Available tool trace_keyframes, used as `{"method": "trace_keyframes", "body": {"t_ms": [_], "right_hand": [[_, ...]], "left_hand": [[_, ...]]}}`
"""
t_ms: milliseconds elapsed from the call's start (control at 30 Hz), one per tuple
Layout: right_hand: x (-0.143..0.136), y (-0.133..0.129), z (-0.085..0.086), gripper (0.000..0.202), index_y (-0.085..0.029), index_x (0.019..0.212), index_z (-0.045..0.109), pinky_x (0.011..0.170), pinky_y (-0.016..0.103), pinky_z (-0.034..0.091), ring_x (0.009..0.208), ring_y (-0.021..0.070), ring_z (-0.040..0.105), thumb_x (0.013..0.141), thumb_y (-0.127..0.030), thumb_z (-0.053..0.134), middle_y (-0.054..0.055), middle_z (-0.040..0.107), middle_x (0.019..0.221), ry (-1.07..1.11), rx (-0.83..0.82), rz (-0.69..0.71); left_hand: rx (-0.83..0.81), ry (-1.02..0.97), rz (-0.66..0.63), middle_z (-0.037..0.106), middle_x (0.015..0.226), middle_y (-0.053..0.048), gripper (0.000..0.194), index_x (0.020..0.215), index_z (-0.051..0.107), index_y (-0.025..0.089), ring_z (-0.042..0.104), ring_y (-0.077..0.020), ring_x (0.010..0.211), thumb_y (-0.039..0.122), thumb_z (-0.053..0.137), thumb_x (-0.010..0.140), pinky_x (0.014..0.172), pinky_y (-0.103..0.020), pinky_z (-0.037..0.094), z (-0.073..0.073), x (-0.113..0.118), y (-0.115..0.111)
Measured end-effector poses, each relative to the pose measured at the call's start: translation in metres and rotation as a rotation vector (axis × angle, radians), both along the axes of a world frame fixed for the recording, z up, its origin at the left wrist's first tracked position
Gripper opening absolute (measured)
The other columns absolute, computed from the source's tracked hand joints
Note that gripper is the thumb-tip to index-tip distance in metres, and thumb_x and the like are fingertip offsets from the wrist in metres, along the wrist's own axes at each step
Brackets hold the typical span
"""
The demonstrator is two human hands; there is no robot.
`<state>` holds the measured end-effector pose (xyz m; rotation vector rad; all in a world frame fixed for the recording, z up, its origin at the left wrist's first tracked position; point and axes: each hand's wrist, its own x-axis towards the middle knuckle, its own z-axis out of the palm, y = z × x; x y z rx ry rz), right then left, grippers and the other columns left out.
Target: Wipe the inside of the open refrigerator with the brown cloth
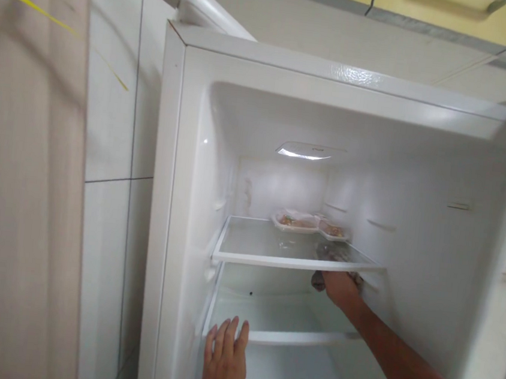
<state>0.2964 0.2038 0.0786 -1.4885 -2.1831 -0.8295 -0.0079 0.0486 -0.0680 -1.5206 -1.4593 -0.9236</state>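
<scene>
Inside an open white refrigerator (161,204), my right hand (341,288) reaches into the gap between two glass shelves. It is closed around a greyish, crumpled cloth (318,280), which shows on both sides of the hand and partly through the upper shelf (299,264). My left hand (225,358) is at the front left edge of the lower shelf (300,338), fingers stretched out over its white rim and holding nothing. A small dark spot (250,293) shows toward the back of the lower shelf space.
Two white food trays (294,223) with wrapped contents sit at the back of the upper shelf. A lit lamp (304,154) is in the ceiling. A white device (212,13) with a cable lies on top. Yellow cabinets (447,14) hang above; a wooden panel (18,189) stands left.
</scene>
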Motion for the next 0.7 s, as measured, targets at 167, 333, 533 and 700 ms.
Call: {"method": "trace_keyframes", "body": {"t_ms": [167, 333, 533, 700], "right_hand": [[0.010, -0.052, -0.012, 0.030, -0.010, 0.097, 0.076, 0.110, 0.042, 0.040, 0.113, 0.0290, 0.065, 0.087, -0.009, 0.047, 0.016, 0.077, 0.104, -0.047, 0.001, -0.090], [0.029, -0.111, -0.030, 0.029, -0.014, 0.103, 0.075, 0.111, 0.042, 0.036, 0.113, 0.0272, 0.064, 0.085, -0.009, 0.053, 0.013, 0.077, 0.108, -0.049, 0.147, -0.169], [0.059, -0.175, -0.061, 0.028, -0.020, 0.104, 0.076, 0.105, 0.049, 0.039, 0.107, 0.0311, 0.064, 0.078, -0.017, 0.064, 0.010, 0.077, 0.103, 0.011, 0.236, -0.226], [0.060, -0.182, -0.060, 0.028, -0.023, 0.104, 0.075, 0.099, 0.049, 0.041, 0.103, 0.0315, 0.063, 0.077, -0.020, 0.066, 0.011, 0.076, 0.102, 0.005, 0.258, -0.268]], "left_hand": [[0.098, -0.073, -0.058, 0.072, 0.117, -0.008, 0.034, 0.116, 0.070, 0.025, 0.062, -0.0245, 0.115, 0.015, 0.056, 0.087, 0.112, -0.049, 0.038, 0.007, 0.005, 0.000], [0.066, -0.076, -0.072, 0.072, 0.118, -0.008, 0.036, 0.119, 0.070, 0.024, 0.062, -0.0254, 0.116, 0.015, 0.054, 0.088, 0.113, -0.050, 0.038, 0.013, 0.005, -0.005], [0.047, -0.088, -0.091, 0.072, 0.118, -0.008, 0.037, 0.120, 0.070, 0.024, 0.062, -0.0249, 0.116, 0.014, 0.053, 0.088, 0.114, -0.049, 0.038, 0.018, 0.006, -0.008], [0.049, -0.111, -0.095, 0.072, 0.119, -0.008, 0.038, 0.119, 0.071, 0.024, 0.062, -0.0253, 0.116, 0.013, 0.051, 0.089, 0.114, -0.050, 0.037, 0.016, 0.007, -0.007]]}}
